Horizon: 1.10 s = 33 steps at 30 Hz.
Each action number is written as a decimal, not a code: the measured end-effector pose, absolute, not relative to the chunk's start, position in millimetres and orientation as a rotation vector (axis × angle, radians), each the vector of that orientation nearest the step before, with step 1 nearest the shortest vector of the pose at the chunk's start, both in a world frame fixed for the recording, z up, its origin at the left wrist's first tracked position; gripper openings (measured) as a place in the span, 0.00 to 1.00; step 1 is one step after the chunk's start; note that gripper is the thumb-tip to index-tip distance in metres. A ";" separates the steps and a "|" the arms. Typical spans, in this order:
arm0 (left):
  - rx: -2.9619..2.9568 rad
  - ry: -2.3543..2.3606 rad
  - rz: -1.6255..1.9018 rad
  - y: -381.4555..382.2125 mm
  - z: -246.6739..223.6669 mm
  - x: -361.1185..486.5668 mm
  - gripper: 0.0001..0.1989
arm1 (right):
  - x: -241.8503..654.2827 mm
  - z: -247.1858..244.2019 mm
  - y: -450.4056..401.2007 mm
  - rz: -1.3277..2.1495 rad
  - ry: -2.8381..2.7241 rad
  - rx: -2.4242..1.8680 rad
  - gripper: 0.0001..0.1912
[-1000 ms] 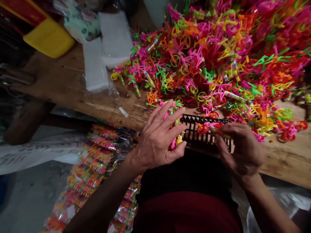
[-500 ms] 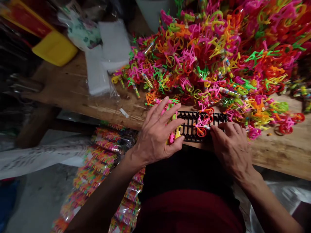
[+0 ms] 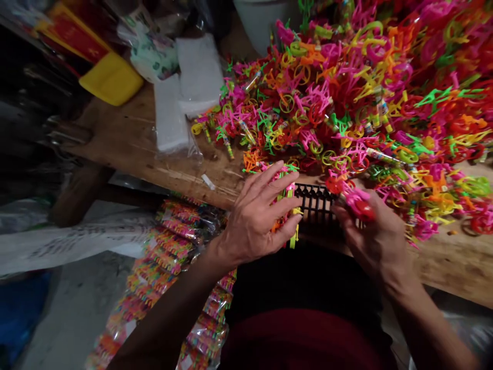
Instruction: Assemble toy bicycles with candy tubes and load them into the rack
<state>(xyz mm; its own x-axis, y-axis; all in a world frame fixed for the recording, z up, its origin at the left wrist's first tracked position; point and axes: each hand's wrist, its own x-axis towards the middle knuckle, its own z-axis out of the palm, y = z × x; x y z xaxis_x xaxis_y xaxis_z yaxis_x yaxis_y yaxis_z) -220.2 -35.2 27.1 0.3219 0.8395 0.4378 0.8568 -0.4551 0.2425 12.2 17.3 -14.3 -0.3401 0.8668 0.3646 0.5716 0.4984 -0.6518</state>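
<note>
Black grid rack (image 3: 316,199), pink-and-red toy bicycle (image 3: 356,200), yellow tray (image 3: 111,79), brown wooden table (image 3: 127,139).

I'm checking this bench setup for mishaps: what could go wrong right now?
The black rack sits at the table edge, so a nudge from the left hand might tip it off. The toy pile crowds the rack and could slide onto it. The pink toy in the right hand might snag neighbours.

The scene was dimly lit, with soft light falling from above onto the heap of neon plastic toys (image 3: 365,97), which glowed vividly. The left side and lower edges sank into deep shadow. Edges curved and smeared (wide-lens distortion), and the right hand (image 3: 379,241) showed motion blur.
</note>
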 end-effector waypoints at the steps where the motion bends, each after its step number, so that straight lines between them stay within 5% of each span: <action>1: -2.511 -1.634 -0.827 -34.7 25.8 -219.5 0.10 | 2.0 -17.7 20.8 0.574 -2.029 -1.128 0.02; 11: -2.477 -1.654 -0.971 -33.8 20.6 -216.2 0.06 | -48.1 -45.9 40.8 0.690 -1.983 -0.950 0.11; 33: -2.485 -1.733 -0.997 -39.9 28.2 -215.7 0.10 | -49.4 -45.2 46.4 0.641 -2.134 -0.987 0.08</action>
